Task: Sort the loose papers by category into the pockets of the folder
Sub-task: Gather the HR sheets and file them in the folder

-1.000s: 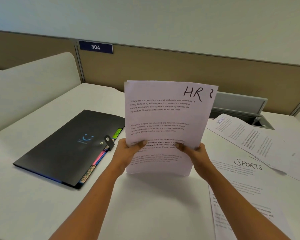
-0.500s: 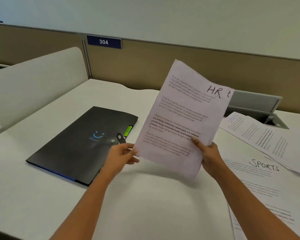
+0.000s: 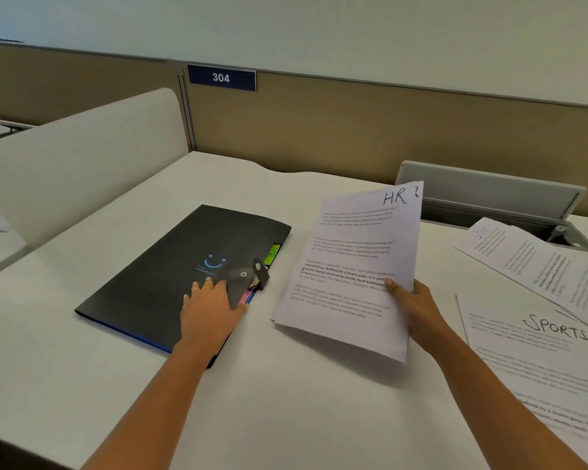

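Head view showed the left hand [image 3: 211, 307] resting flat-fingered on the black folder [image 3: 150, 279], its clasp [image 3: 259, 273] just past the fingertips. To its right, the right hand [image 3: 418, 307] pinched the HR papers [image 3: 350, 259] by one edge. That one-handed hold could let sheets slip.

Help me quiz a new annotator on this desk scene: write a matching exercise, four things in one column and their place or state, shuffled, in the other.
Things
1. HR papers
2. black folder
3. SPORTS sheet
4. 304 sign

Places or states
A. fixed to the partition
B. flat on the desk, at the person's right
C. held up by the right hand
D. on the desk, left hand touching its cover

Pairs: 1-C, 2-D, 3-B, 4-A
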`<action>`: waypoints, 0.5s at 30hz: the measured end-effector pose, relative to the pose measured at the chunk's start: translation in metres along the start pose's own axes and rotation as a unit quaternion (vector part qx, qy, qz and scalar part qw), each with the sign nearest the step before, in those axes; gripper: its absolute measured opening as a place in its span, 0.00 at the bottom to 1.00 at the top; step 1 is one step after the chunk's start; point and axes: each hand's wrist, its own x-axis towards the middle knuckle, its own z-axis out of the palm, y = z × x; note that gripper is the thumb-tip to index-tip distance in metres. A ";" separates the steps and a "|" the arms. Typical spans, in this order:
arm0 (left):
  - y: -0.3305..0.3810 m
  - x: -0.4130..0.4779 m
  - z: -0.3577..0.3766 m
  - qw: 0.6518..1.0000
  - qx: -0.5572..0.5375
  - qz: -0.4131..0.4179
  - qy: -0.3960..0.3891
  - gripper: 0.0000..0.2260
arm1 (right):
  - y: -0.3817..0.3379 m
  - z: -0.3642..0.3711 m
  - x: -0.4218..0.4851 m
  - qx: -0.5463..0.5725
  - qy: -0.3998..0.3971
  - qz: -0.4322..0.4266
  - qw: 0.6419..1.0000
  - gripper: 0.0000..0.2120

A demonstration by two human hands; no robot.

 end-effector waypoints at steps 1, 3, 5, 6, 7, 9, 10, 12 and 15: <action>0.000 0.001 0.000 1.000 0.008 0.005 0.003 0.24 | -0.001 0.001 0.000 0.012 0.000 0.003 1.000 0.08; 0.002 0.001 -0.003 1.000 0.023 0.016 0.007 0.19 | -0.004 0.004 -0.001 0.032 -0.001 0.012 0.999 0.09; 0.002 0.000 -0.006 0.999 0.046 0.021 0.005 0.19 | -0.006 0.006 -0.001 0.048 -0.009 0.017 0.999 0.09; 0.001 0.000 -0.006 0.998 0.052 0.023 0.010 0.20 | -0.006 0.007 0.000 0.054 -0.015 0.018 0.998 0.10; 0.001 0.001 -0.005 0.998 0.050 0.025 0.019 0.22 | -0.007 0.009 0.000 0.058 -0.021 0.019 0.998 0.10; 0.001 0.001 -0.005 0.999 0.029 0.019 0.033 0.24 | -0.008 0.011 0.001 0.066 -0.031 0.023 0.997 0.11; 0.001 0.002 -0.006 0.999 0.027 0.013 0.034 0.23 | -0.008 0.012 0.001 0.069 -0.034 0.026 0.997 0.11; -0.001 0.005 -0.005 0.998 0.050 0.004 0.026 0.20 | -0.008 0.014 0.001 0.077 -0.041 0.033 0.996 0.12; -0.006 0.010 0.000 0.999 0.043 -0.012 -0.005 0.25 | -0.005 0.015 0.000 0.082 -0.047 0.041 0.995 0.14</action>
